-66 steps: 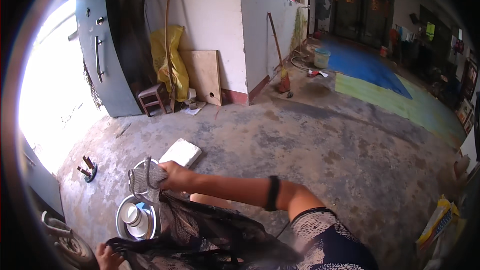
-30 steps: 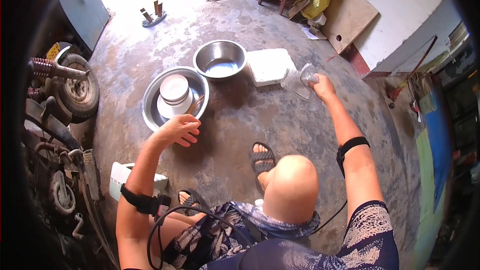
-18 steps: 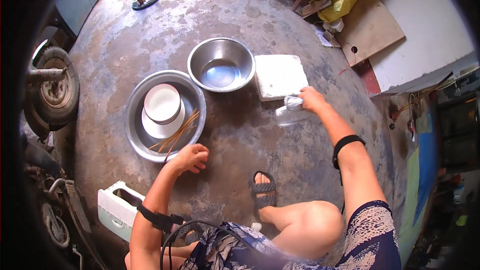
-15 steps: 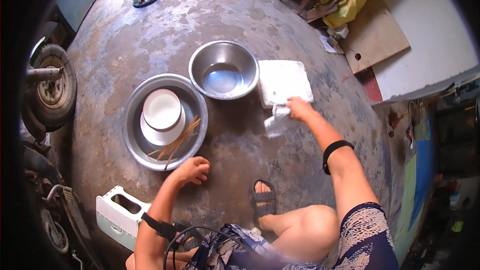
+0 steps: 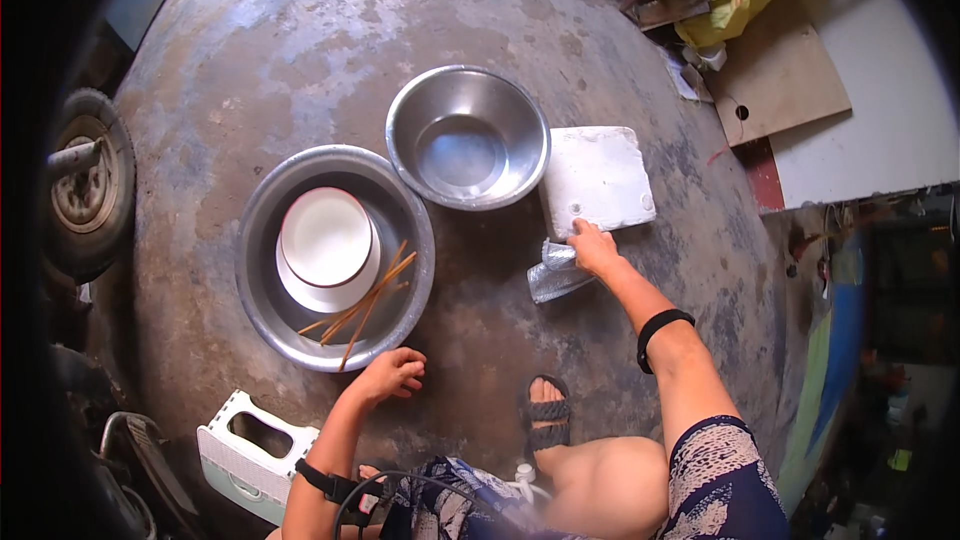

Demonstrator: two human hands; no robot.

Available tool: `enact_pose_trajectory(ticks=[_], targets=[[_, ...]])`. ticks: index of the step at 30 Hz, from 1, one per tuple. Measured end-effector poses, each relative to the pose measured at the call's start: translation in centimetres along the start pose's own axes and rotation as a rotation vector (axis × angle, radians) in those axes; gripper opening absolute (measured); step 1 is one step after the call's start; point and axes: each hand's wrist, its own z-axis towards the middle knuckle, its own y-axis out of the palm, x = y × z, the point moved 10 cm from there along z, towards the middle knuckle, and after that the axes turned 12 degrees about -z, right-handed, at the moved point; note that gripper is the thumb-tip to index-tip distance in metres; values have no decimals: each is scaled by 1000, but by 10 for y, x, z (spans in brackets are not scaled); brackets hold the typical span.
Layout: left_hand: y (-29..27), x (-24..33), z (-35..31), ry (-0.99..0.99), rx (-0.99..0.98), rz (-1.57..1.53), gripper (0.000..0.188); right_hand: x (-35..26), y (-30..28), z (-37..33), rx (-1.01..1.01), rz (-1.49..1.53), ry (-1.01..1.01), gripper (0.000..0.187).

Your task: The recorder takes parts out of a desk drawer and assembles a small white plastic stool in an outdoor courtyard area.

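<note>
The right hand (image 5: pixel 598 250), right of centre, pinches a folded silvery sheet (image 5: pixel 560 278), apparently mesh; slack grip could drop it. Left hand (image 5: pixel 392 377), below centre: half-curled, empty.

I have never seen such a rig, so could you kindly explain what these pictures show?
There is no machine here, only a person working bare-handed. Every picture comes from a wide fisheye camera worn on the head, looking down, so straight edges bend. On the floor stand a large metal basin holding a white bowl, a white dish and thin wooden sticks, a smaller metal basin, and a white block. The right hand grips folded silvery material beside the block; the left hand, by the large basin's rim, holds nothing visible.
</note>
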Motion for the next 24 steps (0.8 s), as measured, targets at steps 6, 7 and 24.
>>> enact_pose_trajectory(ticks=[6, 7, 24], targets=[[6, 10, 3, 55, -13, 57, 38, -34, 31, -76, -71, -78, -157, 24], [5, 11, 1, 82, 21, 40, 34, -39, 41, -90, -116, -71, -192, 25], [17, -18, -81, 280, 336, 158, 32, 69, 50, -235, 79, 1249, 349, 27]])
